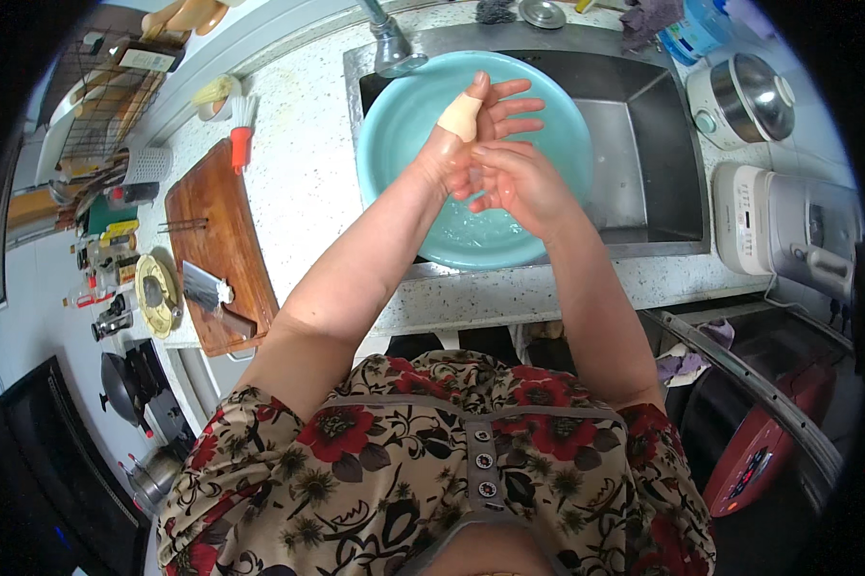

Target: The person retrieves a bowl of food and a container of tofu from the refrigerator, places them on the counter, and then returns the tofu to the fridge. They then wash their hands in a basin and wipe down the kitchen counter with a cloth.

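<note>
My left hand point(455, 137) is over a teal plastic basin point(385, 119), its fingers spread and a beige adhesive patch point(462, 117) covering the base of the thumb. Against its palm and wrist side, my right hand point(522, 176) closes with thumb and bent fingers. Both hands look wet. Water point(475, 227) with ripples lies in the basin below them. The basin sits in the left part of a stainless steel sink point(608, 155), under a metal faucet point(396, 57). Where the two hands overlap, some fingertips are hidden.
On the left counter a wooden cutting board point(216, 187) bears a cleaver point(209, 288); a red-handled brush point(240, 144) lies beside it. Right of the sink stand a small steel-lidded cooker point(742, 101) and a white appliance point(745, 219). A red appliance point(745, 461) is below.
</note>
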Available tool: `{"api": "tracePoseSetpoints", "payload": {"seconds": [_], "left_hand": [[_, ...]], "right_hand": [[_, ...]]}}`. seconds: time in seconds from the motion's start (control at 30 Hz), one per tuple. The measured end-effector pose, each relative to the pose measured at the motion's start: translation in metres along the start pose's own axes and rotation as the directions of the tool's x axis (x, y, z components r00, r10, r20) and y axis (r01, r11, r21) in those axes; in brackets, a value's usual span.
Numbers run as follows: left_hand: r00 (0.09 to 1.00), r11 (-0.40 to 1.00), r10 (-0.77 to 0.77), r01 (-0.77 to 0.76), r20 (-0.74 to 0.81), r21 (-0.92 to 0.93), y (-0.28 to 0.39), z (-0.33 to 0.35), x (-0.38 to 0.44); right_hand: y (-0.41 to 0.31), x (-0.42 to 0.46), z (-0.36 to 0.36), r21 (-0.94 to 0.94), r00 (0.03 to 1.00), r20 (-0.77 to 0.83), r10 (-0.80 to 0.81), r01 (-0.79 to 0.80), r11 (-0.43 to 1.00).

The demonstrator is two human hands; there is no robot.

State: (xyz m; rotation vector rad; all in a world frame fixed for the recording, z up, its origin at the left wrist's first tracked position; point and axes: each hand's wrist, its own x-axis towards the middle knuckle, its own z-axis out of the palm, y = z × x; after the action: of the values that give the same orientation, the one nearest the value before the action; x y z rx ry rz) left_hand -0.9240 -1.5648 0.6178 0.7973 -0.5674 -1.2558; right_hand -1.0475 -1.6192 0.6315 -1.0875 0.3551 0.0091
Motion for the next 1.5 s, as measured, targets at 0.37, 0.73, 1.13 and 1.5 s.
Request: {"api": "tracePoseSetpoints", "payload": {"seconds": [0.37,0.73,1.13,1.5], "left_hand": [[0.993,0.998,0.039,-0.033,-0.114,0.052,-0.004,-0.036,-0.012],[0.989,1.000,-0.016,0.013,-0.144,-0.020,-0.011,-0.024,-0.006],[0.999,0.999,-0.034,0.034,-0.038,-0.002,-0.006,-0.015,-0.015],[0.994,0.998,0.006,0.001,-0.109,0.059,-0.007,-0.042,-0.026]], "right_hand": [[0.119,0.035,-0.111,-0.862,0.686,-0.505,-0.525,-0.371,0.344],[0.005,0.008,0.016,0.038,0.999,0.018,-0.030,0.029,0.999],[0.019,0.010,0.006,0.074,0.999,-0.008,-0.038,0.038,0.997],[0.116,0.042,-0.104,-0.830,0.676,-0.557,-0.483,-0.442,0.339]]}}
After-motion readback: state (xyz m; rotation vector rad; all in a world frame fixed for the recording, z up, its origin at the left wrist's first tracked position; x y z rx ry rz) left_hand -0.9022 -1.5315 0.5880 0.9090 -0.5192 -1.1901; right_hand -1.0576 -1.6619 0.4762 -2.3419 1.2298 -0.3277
